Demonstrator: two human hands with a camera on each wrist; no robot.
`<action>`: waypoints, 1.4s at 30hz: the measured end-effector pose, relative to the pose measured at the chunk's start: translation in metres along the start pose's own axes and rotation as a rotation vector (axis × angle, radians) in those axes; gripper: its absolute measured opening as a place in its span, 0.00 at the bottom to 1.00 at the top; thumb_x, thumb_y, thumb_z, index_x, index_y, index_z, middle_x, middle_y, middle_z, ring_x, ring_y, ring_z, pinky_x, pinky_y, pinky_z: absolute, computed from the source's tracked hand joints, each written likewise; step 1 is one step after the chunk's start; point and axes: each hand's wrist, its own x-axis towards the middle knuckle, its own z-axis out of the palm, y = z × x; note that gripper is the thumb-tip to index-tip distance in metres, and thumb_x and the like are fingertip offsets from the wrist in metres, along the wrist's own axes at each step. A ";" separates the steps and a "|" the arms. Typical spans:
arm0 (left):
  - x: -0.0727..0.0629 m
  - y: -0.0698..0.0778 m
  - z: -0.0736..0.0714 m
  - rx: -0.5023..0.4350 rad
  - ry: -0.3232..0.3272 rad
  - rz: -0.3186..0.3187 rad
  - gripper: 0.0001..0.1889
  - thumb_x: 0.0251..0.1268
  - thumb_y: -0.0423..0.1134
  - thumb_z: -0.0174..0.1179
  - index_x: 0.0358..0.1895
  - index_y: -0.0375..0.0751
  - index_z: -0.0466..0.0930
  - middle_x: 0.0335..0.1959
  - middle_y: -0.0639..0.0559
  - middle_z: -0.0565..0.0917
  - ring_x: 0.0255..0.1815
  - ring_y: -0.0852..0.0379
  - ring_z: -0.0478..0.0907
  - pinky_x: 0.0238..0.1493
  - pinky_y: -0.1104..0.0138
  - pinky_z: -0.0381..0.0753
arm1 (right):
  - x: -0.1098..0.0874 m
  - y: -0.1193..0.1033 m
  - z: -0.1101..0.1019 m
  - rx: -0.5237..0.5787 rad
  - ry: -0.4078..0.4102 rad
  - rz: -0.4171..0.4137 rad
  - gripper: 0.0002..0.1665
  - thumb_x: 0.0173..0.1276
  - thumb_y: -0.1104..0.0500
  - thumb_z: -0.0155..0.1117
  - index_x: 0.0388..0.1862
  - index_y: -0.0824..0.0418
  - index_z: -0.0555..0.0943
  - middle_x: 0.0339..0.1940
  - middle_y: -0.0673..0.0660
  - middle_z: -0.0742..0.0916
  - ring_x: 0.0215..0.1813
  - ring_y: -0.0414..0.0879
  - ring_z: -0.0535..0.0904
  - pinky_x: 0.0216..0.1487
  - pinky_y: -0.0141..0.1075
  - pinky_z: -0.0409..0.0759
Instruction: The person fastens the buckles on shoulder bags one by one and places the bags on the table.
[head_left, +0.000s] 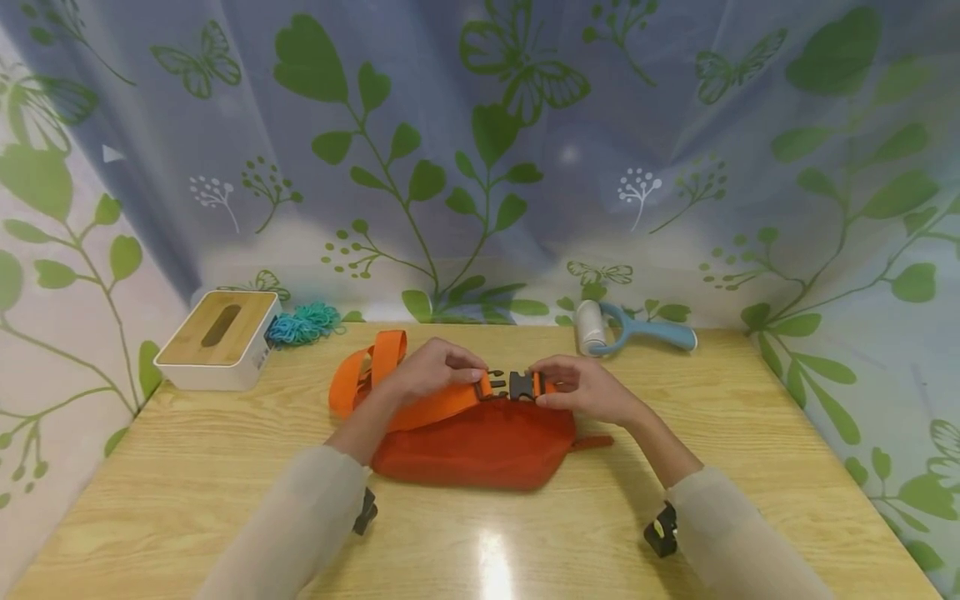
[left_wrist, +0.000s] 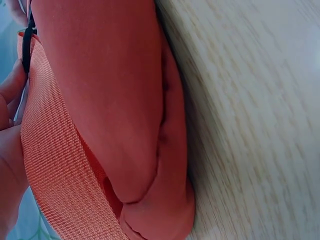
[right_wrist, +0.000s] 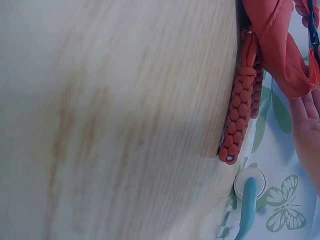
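Observation:
A red waist bag [head_left: 472, 454] lies on the table, its wide orange strap [head_left: 390, 358] looped up at the left. My left hand [head_left: 431, 371] pinches the strap end at the pronged half of a black buckle [head_left: 493, 383]. Facing it, the socket half [head_left: 522, 385] is held between the thumb and fingers of my right hand [head_left: 588, 387]. Prongs point toward the socket, with a small gap between the halves. The left wrist view shows the strap's ribbed weave [left_wrist: 65, 150] along the bag's side. A braided red zipper pull [right_wrist: 237, 117] hangs from the bag's right end.
At the back left stands a white tissue box [head_left: 217, 342] with a wooden lid, beside a bundle of teal cord [head_left: 306, 323]. A lint roller [head_left: 637, 329] with a blue handle lies at the back right. Behind the wooden table [head_left: 225, 475] hangs a leaf-patterned curtain [head_left: 420, 167].

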 end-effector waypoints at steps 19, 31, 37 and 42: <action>0.006 0.001 0.007 -0.049 -0.019 0.039 0.12 0.73 0.36 0.64 0.54 0.36 0.87 0.50 0.47 0.88 0.57 0.48 0.81 0.61 0.53 0.79 | 0.001 0.002 0.000 0.026 -0.009 -0.011 0.31 0.66 0.62 0.74 0.66 0.69 0.77 0.62 0.65 0.83 0.65 0.61 0.78 0.65 0.55 0.75; 0.008 -0.001 0.009 -0.074 -0.005 0.019 0.12 0.73 0.37 0.64 0.54 0.37 0.87 0.49 0.48 0.88 0.57 0.49 0.81 0.61 0.53 0.78 | 0.002 0.008 0.000 0.072 -0.018 -0.027 0.30 0.67 0.64 0.73 0.67 0.70 0.76 0.64 0.66 0.81 0.67 0.62 0.76 0.65 0.50 0.76; 0.007 -0.001 0.009 -0.085 -0.013 0.003 0.13 0.72 0.35 0.63 0.54 0.35 0.87 0.51 0.46 0.87 0.57 0.48 0.81 0.60 0.53 0.79 | 0.002 0.005 0.000 0.099 -0.023 -0.010 0.31 0.67 0.64 0.73 0.67 0.70 0.76 0.63 0.66 0.82 0.66 0.61 0.77 0.64 0.49 0.77; 0.007 0.000 0.007 -0.072 -0.032 -0.003 0.14 0.73 0.34 0.63 0.56 0.35 0.86 0.55 0.44 0.86 0.60 0.46 0.80 0.60 0.53 0.79 | 0.001 0.002 0.001 0.108 -0.021 -0.001 0.31 0.67 0.64 0.72 0.67 0.71 0.75 0.63 0.67 0.82 0.66 0.62 0.77 0.62 0.47 0.79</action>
